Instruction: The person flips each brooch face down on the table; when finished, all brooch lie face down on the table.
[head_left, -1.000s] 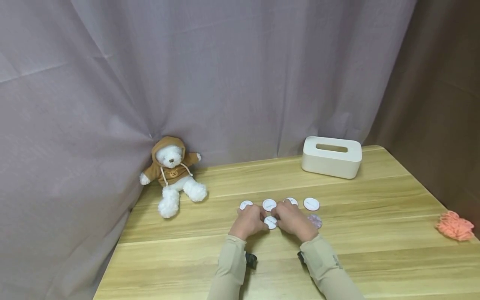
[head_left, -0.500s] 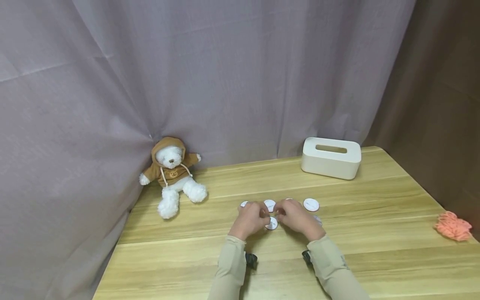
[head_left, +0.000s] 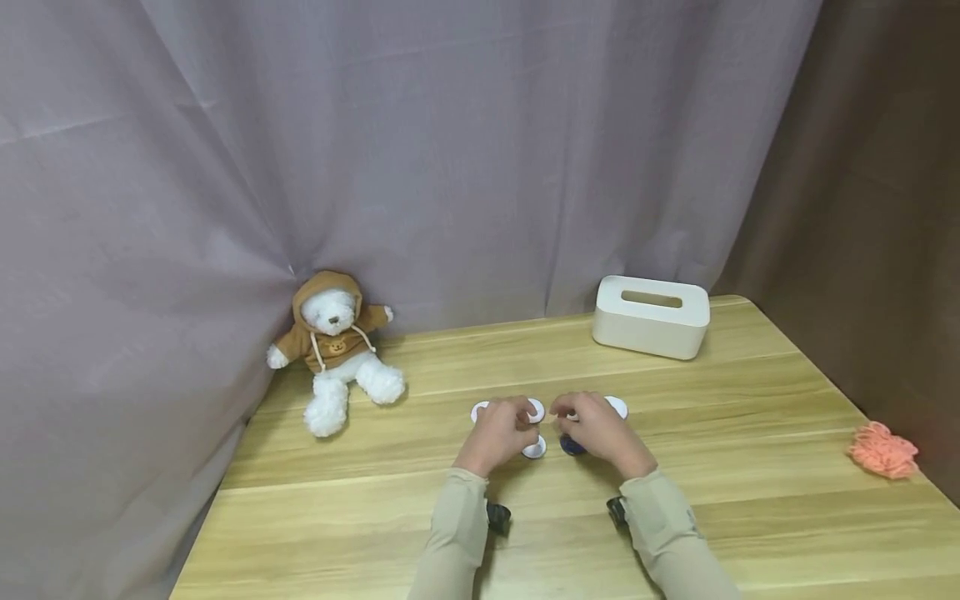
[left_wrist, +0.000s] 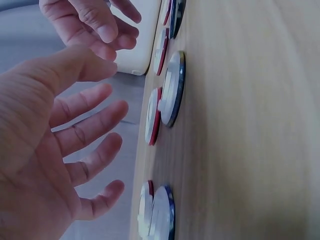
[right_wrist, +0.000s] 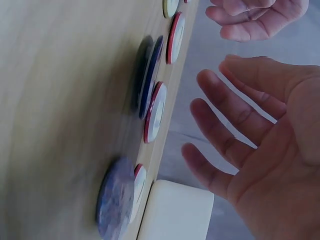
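My left hand [head_left: 497, 435] hovers over the left part of two rows of round pin badges, fingers apart and loosely bent, holding nothing. A white-backed badge [head_left: 534, 447] lies just right of its thumb; its clasp shows on the badge [left_wrist: 173, 90] in the left wrist view. My right hand [head_left: 600, 431] is held above the right part, fingers spread and nothing in them. Below its fingertips is a dark blue badge [head_left: 572, 447], set at a slight angle close over its shadow in the right wrist view. A purple patterned badge [right_wrist: 116, 200] lies nearer the right wrist.
Red-rimmed white badges [right_wrist: 155, 112] form the far row. A cream tissue box [head_left: 651, 318] stands at the back right. A white teddy bear [head_left: 335, 346] in a brown hoodie sits at the back left. Coral yarn [head_left: 883, 451] lies near the table's right edge.
The dark blue badge has come into view under my right hand, which has drawn back from the left hand. The purple badge is now hidden in the head view, which has shifted slightly.
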